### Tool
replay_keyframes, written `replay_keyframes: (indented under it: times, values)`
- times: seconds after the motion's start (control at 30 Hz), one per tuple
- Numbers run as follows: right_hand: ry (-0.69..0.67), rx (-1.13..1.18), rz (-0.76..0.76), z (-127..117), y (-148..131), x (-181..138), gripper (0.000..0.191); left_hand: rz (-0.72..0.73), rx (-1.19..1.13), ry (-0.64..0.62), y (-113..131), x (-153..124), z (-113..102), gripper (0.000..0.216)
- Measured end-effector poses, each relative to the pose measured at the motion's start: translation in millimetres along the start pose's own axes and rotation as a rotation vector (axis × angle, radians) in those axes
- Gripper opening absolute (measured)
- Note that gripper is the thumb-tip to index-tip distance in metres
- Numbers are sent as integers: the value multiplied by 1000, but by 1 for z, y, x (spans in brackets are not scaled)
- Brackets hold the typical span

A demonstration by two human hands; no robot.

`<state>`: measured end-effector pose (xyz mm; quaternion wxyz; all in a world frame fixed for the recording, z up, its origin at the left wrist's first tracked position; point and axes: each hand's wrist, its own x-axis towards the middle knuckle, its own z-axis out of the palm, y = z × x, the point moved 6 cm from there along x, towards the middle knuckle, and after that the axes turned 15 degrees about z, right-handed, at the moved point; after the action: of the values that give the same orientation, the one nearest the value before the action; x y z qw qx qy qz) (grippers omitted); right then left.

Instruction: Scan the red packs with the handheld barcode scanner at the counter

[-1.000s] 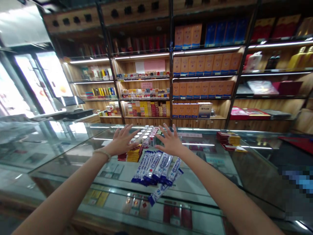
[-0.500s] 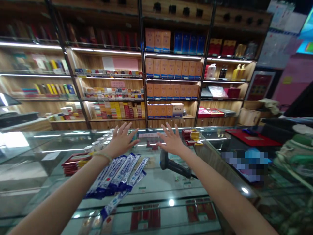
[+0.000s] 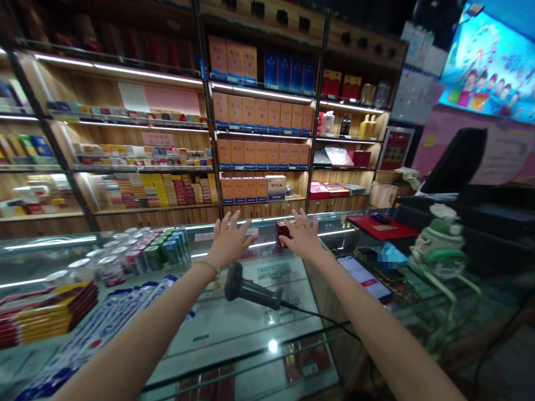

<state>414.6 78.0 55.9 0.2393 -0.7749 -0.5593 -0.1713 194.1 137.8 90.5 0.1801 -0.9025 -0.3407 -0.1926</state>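
My left hand [image 3: 229, 240] is stretched out over the glass counter [image 3: 234, 348], fingers spread and nothing in it. My right hand [image 3: 303, 236] reaches forward in the same way, open, partly covering a small stack of dark red packs [image 3: 283, 228]. Between my forearms lies a dark grey barcode scanner [image 3: 251, 291], its cable running right under my right arm. Left of my left forearm are several long blue-and-white packets [image 3: 111, 320] and a pile of red-and-yellow packs [image 3: 50, 312]. Rows of small cans and jars [image 3: 137, 259] stand beyond them.
On the right are a smartphone [image 3: 363, 275], a green bottle with a strap [image 3: 441, 245], a red mat [image 3: 382, 227] and a black monitor [image 3: 453, 159]. Shelves of orange boxes [image 3: 263, 114] line the back wall. A bright screen [image 3: 493, 67] hangs at the upper right.
The view has turned right, so the shelves and counter goods sit further left. More of the monitor, wall screen and phone shows. Both hands stay outstretched and empty.
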Motion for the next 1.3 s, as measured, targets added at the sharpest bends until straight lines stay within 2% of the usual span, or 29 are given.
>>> replay_keyframes:
  times: [0.23, 0.47, 0.6, 0.9, 1.13, 1.3]
  values:
    - [-24, 11, 156, 18, 40, 16, 60, -85, -92, -63, 44, 37, 29, 65]
    - [-22, -36, 178, 58, 66, 12, 66, -144, -157, -178, 78, 53, 77, 71]
    - [-39, -56, 173, 75, 77, 7, 72, -137, -165, -228, 83, 60, 98, 75]
    - [-91, -62, 221, 97, 88, 1, 74, -140, -151, -311, 83, 68, 133, 83]
    - [-148, -60, 287, 100, 91, 3, 83, -111, -138, -354, 84, 67, 145, 72]
    - [-223, -65, 307, 102, 92, 1, 78, -81, -149, -378, 89, 70, 148, 70]
